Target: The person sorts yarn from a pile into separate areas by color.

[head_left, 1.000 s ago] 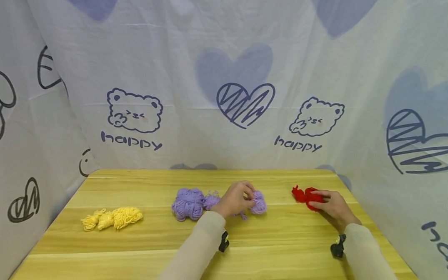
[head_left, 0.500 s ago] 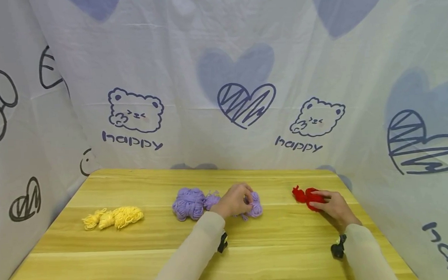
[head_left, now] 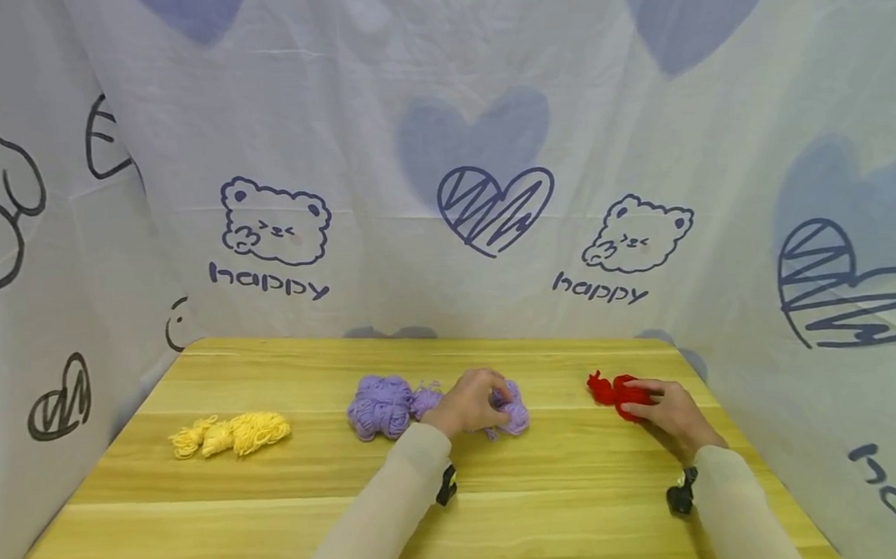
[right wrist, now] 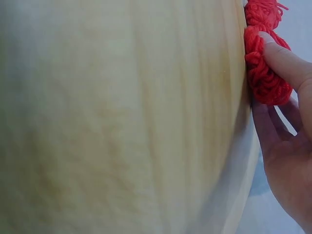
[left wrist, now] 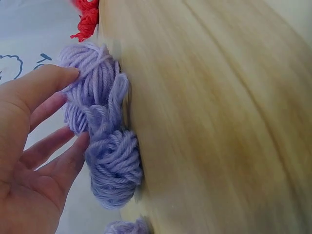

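My left hand (head_left: 468, 402) is at a lilac yarn skein (head_left: 517, 410) near the middle of the table. In the left wrist view its thumb touches the skein's upper part and its fingers curl in along the far side. A narrow lower bundle (left wrist: 114, 168) of purple yarn adjoins it there. On the right, my right hand (head_left: 670, 411) holds a red yarn skein (head_left: 627, 397), tied at a waist with a smaller tufted end. The right wrist view has the thumb (right wrist: 282, 61) across the red strands and the fingers beneath, partly hidden.
A large purple yarn ball (head_left: 380, 407) and a small purple bundle (head_left: 425, 400) lie left of my left hand. Farther left is a yellow yarn skein (head_left: 233, 435). The wooden table (head_left: 279, 529) backs onto a printed white cloth (head_left: 387, 257).
The lilac skein moved a little left toward my left palm, then slightly back right, with the left fingers staying at it. My right hand stays on the red skein.
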Available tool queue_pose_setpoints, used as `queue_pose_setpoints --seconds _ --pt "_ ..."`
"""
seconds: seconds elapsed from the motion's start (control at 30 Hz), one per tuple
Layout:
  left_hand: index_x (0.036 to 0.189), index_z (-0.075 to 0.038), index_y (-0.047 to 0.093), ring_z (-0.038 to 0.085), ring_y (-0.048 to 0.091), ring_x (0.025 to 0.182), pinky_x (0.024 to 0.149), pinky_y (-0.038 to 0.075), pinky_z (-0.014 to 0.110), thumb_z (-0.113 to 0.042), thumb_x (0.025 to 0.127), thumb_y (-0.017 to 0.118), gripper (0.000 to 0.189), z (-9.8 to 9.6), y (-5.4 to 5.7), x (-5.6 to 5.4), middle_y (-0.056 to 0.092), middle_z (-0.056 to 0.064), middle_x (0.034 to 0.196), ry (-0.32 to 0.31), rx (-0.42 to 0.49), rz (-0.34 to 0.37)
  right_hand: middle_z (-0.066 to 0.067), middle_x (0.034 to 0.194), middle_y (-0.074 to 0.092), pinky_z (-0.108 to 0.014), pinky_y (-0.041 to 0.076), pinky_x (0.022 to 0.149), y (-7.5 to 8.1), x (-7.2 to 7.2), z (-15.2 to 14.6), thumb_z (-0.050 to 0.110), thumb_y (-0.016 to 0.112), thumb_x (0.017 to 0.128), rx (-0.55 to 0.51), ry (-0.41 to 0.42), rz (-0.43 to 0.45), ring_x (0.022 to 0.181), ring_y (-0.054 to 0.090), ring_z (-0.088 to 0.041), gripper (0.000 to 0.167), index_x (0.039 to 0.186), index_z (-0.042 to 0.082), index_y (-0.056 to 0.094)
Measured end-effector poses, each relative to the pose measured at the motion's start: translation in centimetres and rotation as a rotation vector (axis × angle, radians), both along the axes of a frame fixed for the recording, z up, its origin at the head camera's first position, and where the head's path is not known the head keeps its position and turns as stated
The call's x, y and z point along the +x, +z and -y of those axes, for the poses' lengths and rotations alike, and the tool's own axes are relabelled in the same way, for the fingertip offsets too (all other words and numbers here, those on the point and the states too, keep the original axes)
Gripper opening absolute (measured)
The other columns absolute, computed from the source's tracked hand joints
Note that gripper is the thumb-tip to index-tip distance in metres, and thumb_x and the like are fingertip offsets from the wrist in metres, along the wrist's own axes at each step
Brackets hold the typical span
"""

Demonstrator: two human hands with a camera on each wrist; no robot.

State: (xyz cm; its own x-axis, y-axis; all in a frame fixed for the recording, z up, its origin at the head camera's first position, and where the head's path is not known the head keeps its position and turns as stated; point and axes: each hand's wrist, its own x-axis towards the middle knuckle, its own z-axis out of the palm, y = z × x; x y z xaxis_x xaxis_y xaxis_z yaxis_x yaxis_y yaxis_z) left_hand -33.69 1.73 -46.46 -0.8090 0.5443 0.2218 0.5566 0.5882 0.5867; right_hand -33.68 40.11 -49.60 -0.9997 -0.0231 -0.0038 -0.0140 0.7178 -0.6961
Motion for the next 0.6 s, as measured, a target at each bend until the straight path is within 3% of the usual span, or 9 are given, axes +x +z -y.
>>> queue_pose_setpoints --seconds 0.13,0.33,0.6 --pt "0.109 -0.009 0.080 0.030 0.060 0.134 0.113 0.051 0.043 -0.017 0.083 0.087 0.029 0.0 -0.1 0.1 0.069 0.012 0.135 0.015 0.002 0.030 -0.034 0.143 0.055 -0.047 0.060 0.098 0.3 -0.2 -0.1 0.033 0.080 0.090 0.061 0.034 -0.018 0.119 0.062 -0.045 0.063 0.139 -0.001 0.061" --pt "0.119 -0.010 0.077 0.035 0.054 0.139 0.115 0.049 0.048 -0.022 0.084 0.086 0.038 0.4 0.4 0.4 0.060 0.015 0.147 0.027 -0.024 0.043 -0.032 0.137 0.060 -0.048 0.059 0.094 0.9 -0.3 0.6 0.031 0.082 0.089 0.110 0.074 -0.055 0.115 0.060 -0.043 0.059 0.136 0.001 0.064" --pt "0.124 -0.010 0.073 0.035 0.053 0.141 0.115 0.048 0.050 -0.022 0.090 0.080 0.037 2.5 2.1 0.8 0.053 0.014 0.155 0.021 0.014 0.054 -0.036 0.144 0.052 -0.071 0.042 0.109 1.8 0.1 1.3 0.034 0.082 0.089 0.201 0.121 -0.127 0.130 0.048 -0.055 0.059 0.134 0.000 0.065"
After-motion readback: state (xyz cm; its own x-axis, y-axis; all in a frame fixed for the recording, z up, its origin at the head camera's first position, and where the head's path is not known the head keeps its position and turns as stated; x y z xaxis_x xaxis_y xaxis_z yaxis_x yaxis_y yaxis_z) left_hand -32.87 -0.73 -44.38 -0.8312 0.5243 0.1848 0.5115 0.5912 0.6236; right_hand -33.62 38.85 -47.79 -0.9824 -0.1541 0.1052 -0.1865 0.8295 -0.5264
